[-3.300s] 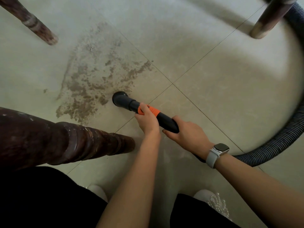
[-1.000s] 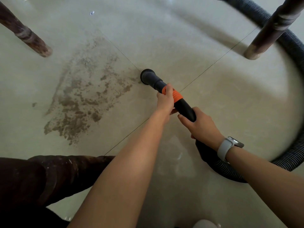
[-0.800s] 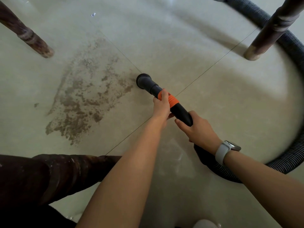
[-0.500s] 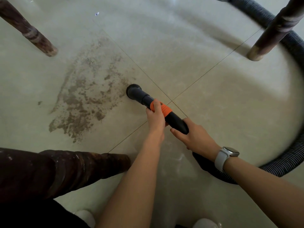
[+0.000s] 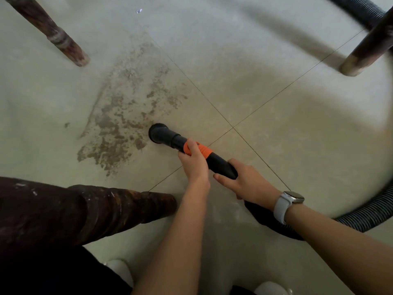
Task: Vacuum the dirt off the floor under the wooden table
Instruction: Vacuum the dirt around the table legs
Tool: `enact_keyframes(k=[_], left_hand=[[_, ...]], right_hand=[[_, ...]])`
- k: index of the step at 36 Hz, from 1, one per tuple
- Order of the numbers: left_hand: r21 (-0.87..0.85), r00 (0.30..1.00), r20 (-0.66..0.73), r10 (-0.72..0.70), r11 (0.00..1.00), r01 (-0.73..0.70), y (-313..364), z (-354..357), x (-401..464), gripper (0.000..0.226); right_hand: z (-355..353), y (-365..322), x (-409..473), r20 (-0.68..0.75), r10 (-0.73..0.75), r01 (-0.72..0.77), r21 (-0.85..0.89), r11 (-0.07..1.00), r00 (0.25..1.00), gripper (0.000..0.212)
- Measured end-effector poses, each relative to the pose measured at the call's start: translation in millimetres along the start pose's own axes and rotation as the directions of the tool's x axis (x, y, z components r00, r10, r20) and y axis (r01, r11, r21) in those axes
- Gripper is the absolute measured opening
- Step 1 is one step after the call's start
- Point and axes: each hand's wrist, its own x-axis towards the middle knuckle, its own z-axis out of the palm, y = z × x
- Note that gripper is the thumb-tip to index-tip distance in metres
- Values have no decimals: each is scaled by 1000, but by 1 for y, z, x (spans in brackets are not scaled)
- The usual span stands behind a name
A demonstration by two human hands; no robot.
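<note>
On the tiled floor, dirt is being touched by the nozzle; the nozzle is being gripped by both hands, left nearer the dirt, right behind.

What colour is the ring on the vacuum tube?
Orange ring on a black tube, seen in the head view.

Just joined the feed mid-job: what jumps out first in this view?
A big brown dirt patch sprawls across the pale floor tiles, left of centre, between the wooden table legs. At its right edge sits the black vacuum nozzle; the left hand grips the tube at its orange band and the right hand grips just behind. The ribbed hose loops around the right side.
</note>
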Motion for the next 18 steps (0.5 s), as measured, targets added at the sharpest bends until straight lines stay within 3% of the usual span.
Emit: enact_keyframes(k=[18], left_hand=[[2,969,-246,-36,999,37,3,-25,11,54]], right_hand=[[16,-7,14,142,-68,71,-13,997,987,24]])
